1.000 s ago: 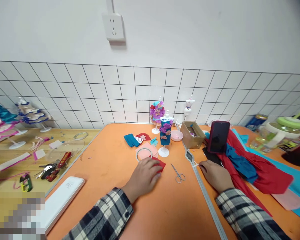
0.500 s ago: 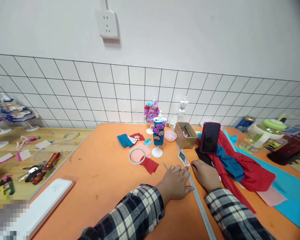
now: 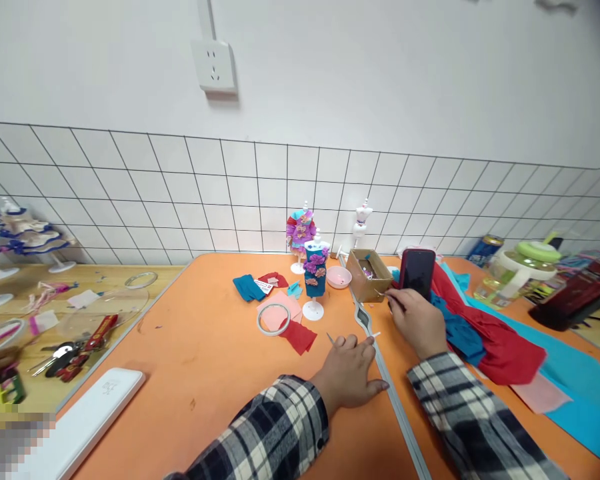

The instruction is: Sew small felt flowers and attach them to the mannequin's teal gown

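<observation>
Head view: person in a plaid shirt at an orange table (image 3: 220, 373). Left hand (image 3: 347, 373) lies flat, palm down, fingers spread loosely, over the spot where small scissors (image 3: 331, 339) lie; only a metal tip shows past the fingers. It grips nothing that I can see. Just beside its fingertips, a small white stick (image 3: 375, 335) lies at the grey seam strip (image 3: 375, 347) between the two tabletops.

Right hand (image 3: 414, 321) is up near the cardboard box (image 3: 366, 275), fingers pinched narrow on a thin needle-like tool (image 3: 383, 293) that points toward the box. Too small to tell exactly what it is. Phone (image 3: 417, 273) stands propped right behind that hand.

Handling, my guess: the tool is very light, stiff, slippery and sharp at the end, so a fingertip pinch mid-shaft suits it, away from the point. Scissors are small, rigid metal; take them by the loops, which are hidden under the left hand.

Around: red felt piece (image 3: 299, 336) and tape ring (image 3: 273, 319) touching near the blue doll dress form (image 3: 315, 277); pink bowl (image 3: 339, 277) beside the box; red and blue fabric pile (image 3: 485, 333) at right, soft and floppy. White case (image 3: 87, 420) near left edge.
</observation>
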